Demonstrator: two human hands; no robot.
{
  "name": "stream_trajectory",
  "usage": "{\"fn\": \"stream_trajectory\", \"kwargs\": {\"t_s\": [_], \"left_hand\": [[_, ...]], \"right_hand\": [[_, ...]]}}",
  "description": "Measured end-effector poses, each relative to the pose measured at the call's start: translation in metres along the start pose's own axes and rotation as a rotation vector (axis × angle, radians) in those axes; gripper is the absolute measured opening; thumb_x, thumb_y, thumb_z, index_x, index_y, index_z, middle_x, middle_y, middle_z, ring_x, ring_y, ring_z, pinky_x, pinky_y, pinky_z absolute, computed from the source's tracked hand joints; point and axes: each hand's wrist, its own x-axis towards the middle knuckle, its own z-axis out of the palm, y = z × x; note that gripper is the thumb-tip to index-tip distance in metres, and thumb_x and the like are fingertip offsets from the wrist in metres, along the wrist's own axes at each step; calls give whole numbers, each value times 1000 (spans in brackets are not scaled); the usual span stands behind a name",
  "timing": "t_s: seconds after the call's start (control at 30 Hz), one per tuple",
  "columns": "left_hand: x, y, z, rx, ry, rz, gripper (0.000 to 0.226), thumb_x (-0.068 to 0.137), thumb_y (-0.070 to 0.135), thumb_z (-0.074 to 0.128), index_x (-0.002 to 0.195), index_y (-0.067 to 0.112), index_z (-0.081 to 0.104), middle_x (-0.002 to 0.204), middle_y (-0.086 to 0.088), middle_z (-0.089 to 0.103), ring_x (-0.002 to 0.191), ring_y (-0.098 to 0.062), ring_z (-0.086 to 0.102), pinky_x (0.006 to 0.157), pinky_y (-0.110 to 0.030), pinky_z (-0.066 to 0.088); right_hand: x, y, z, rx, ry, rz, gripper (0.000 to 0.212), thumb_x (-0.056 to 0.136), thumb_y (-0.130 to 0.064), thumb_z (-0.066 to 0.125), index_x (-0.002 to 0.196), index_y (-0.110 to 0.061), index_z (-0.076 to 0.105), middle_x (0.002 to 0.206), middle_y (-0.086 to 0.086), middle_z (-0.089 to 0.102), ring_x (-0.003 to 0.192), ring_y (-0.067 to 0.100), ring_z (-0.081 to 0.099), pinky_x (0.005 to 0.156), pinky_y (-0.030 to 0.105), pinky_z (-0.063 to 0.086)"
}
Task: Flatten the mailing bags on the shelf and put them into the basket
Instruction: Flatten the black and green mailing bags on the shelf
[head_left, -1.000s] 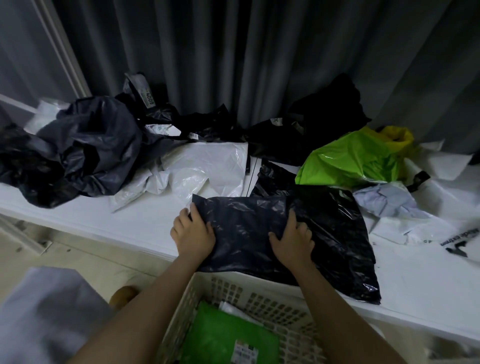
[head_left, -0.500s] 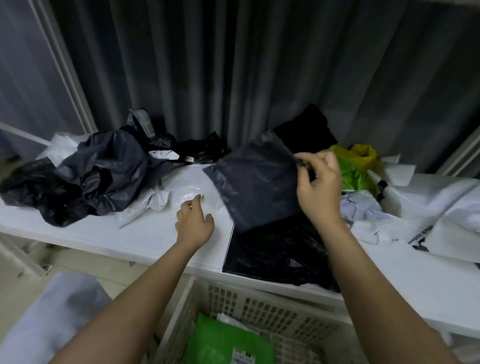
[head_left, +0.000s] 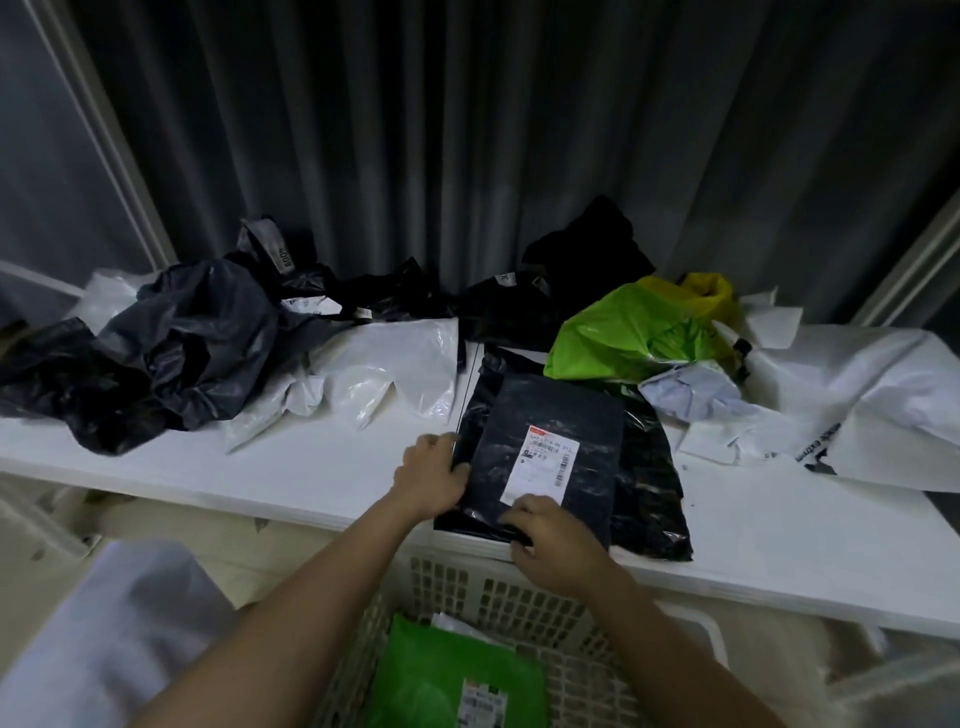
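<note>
A long white shelf (head_left: 322, 467) runs across the view in front of a dark pleated curtain (head_left: 467, 130). At its left end lies a crumpled heap of dark grey and black plastic mailing bags (head_left: 171, 348), with a wrinkled white plastic mailing bag (head_left: 384, 374) just beside it toward the middle. A large white printed plastic bag (head_left: 872, 415) is spread over the right end, and a bright green plastic bag (head_left: 628, 332) sits near the back edge with a yellow bag (head_left: 711, 293) touching it from behind. Below the front edge stands a cream perforated plastic basket (head_left: 519, 592), holding a flat green mailing bag with a label (head_left: 447, 680).

Near the front edge, at the middle, a glossy black plastic bag (head_left: 649, 493) lies flat, and on top of it rests a flattened dark grey mailing bag with a white shipping label (head_left: 556, 431), label side up. The left hand (head_left: 431, 475) grips that grey bag's left edge, fingers curled round it. The right hand (head_left: 545, 530) pinches its near edge at the shelf's front edge, just below the label, with fingers bent.
</note>
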Motion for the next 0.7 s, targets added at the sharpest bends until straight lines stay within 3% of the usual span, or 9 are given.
{"fn": "stream_trajectory", "kwargs": {"t_s": [0.07, 0.17, 0.27, 0.33, 0.43, 0.53, 0.63, 0.7], "left_hand": [[5, 3, 16, 110, -97, 25, 53, 101, 41, 35, 148, 19, 28, 152, -13, 29, 137, -33, 30, 110, -42, 28], [21, 11, 38, 210, -102, 87, 56, 103, 42, 25, 153, 21, 11, 161, -7, 4, 147, -27, 4, 117, -44, 12], [48, 26, 57, 293, -68, 195, 57, 103, 43, 15, 154, 23, 1, 160, -6, -12, 147, -26, -12, 117, -44, 0], [56, 35, 62, 356, -24, 281, 68, 91, 52, -4, 154, 25, -1, 160, -6, -14, 147, -28, -15, 117, -45, -3], [88, 39, 72, 485, 18, 359, 85, 72, 52, -20, 152, 29, -6, 159, -4, -18, 146, -29, -19, 116, -48, -7], [113, 33, 79, 585, 17, 345, 62, 94, 50, 3, 151, 31, -11, 159, -4, -21, 144, -32, -21, 115, -54, -7], [121, 23, 89, 599, -10, 305, 61, 100, 46, 19, 151, 33, -12, 158, -3, -23, 144, -33, -22, 114, -57, -9], [121, 20, 92, 603, -4, 300, 60, 100, 46, 17, 151, 33, -12, 158, -2, -23, 144, -33, -23, 114, -58, -9]], "right_hand": [[6, 0, -2, 51, 223, 48, 33, 85, -15, 46, 110, -9, 68, 108, 6, 60, 104, 28, 53, 84, 37, 48], [30, 14, -13, -34, 521, 152, 39, 80, -19, 39, 98, -7, 71, 106, 13, 65, 101, 37, 59, 85, 47, 52], [55, 34, -21, -157, 408, 348, 56, 84, -39, 30, 124, -17, 63, 137, 17, 53, 128, 47, 43, 105, 62, 28], [63, 45, -19, -189, 358, 422, 66, 88, -54, 18, 142, -27, 44, 154, 11, 31, 141, 47, 21, 111, 60, 7], [78, 70, -17, -241, 284, 432, 74, 91, -65, 0, 146, -32, 37, 154, 9, 31, 138, 50, 24, 106, 68, 17], [89, 91, -4, -253, 153, 418, 84, 77, -75, -18, 149, -40, 6, 161, 3, 3, 144, 47, 1, 110, 66, 1], [91, 97, 12, -261, 177, 406, 83, 80, -75, -13, 149, -42, 19, 160, 4, 10, 142, 50, 11, 107, 69, 10], [92, 101, 15, -238, 136, 392, 91, 67, -78, -28, 148, -48, -1, 160, -1, -12, 144, 44, -9, 110, 65, -3]]}}
